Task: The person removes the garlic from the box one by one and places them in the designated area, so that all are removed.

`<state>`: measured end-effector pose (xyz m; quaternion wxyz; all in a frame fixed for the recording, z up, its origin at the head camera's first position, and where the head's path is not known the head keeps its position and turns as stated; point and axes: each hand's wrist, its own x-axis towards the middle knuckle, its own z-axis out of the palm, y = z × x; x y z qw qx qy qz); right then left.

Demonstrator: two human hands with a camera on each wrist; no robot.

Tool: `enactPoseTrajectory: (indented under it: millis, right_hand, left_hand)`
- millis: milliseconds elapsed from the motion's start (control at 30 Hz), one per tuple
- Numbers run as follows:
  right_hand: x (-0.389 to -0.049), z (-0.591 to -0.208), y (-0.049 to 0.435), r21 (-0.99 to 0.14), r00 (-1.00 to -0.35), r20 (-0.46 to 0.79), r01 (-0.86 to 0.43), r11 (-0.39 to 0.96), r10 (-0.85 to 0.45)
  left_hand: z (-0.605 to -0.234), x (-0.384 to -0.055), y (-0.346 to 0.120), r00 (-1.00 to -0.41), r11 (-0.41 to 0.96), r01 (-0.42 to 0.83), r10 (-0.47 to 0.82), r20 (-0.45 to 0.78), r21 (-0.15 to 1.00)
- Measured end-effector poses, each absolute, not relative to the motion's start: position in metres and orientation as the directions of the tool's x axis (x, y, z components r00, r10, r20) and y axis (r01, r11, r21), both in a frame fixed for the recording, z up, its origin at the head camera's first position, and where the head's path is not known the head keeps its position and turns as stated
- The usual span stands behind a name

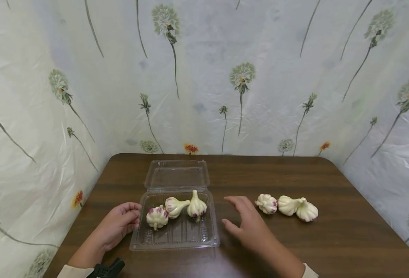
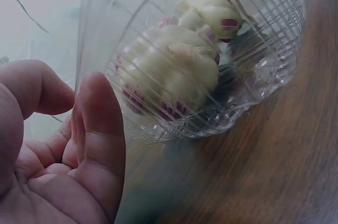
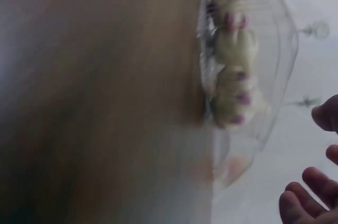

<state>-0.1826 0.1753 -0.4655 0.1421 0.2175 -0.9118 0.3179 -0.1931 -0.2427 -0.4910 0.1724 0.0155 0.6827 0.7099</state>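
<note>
A clear plastic clamshell container point(image 1: 209, 231) lies with its lid point(image 1: 176, 175) folded back. Inside are three garlic bulbs: one purple-streaked bulb point(image 1: 157, 217) at the left, a middle bulb point(image 1: 174, 207) on its side, and a bulb point(image 1: 196, 206) with its stem up. My left hand point(image 1: 121, 224) pinches the container's left rim between thumb and finger, which the left wrist view shows close by. Right of the container, my right hand point(image 1: 249, 224) hovers with fingers spread and holds nothing. Its fingers point(image 3: 311, 187) appear at the edge of the right wrist view, which is blurred.
Three more garlic bulbs lie in a row to the right: a purple-marked bulb point(image 1: 267, 204), a white bulb point(image 1: 288, 205) and another bulb point(image 1: 307, 211) touching it. They sit on a dark wooden table point(image 1: 347, 239). A flower-printed sheet point(image 1: 204, 77) hangs behind it.
</note>
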Motion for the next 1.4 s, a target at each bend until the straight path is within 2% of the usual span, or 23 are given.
enactPoseTrajectory:
  millis: [467,800,1133,1400]
  right_hand:
    - [-0.189,-0.444,0.131,-0.656,-0.929,0.163,-0.353,0.667,-0.332]
    - [-0.196,-0.442,0.112,-0.674,-0.933,0.111,-0.323,0.664,-0.342]
    - [-0.202,-0.438,0.093,-0.6,-0.931,0.087,-0.334,0.727,-0.355]
    - [-0.208,-0.442,0.086,-0.589,-0.932,0.093,-0.335,0.736,-0.349]
  left_hand:
    - [-0.492,-0.193,-0.243,-0.939,-0.019,-0.224,0.272,-0.21,0.975]
    - [-0.495,-0.195,-0.244,-0.939,-0.014,-0.22,0.273,-0.208,0.975]
    - [-0.493,-0.193,-0.243,-0.938,-0.018,-0.215,0.281,-0.202,0.976]
    - [-0.494,-0.194,-0.243,-0.94,-0.023,-0.213,0.276,-0.198,0.977]
